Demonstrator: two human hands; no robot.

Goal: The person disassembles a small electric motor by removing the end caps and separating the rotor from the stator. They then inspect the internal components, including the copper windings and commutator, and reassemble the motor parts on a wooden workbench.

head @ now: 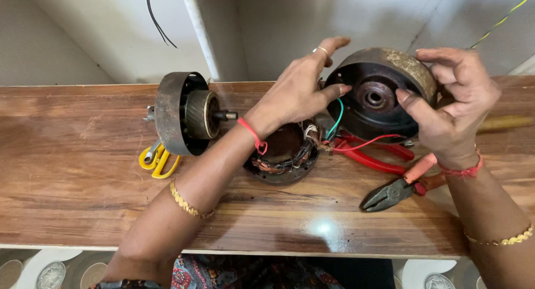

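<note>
Between my two hands, a round dark motor cover (384, 91) stands tilted on edge above the wooden surface (83, 177). My right hand (460, 108) grips its rim from the right, thumb pressed on the inner face. My left hand (301, 91) is spread, fingertips touching the cover's left edge. Just below the left hand lies a copper-wound stator (284, 155); pliers (398, 188) lie under my right wrist.

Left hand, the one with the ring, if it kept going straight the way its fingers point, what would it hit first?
The left hand points right, fingertips already at the dark round motor cover that the right hand grips, so it would probably press straight into the cover's face.
</note>
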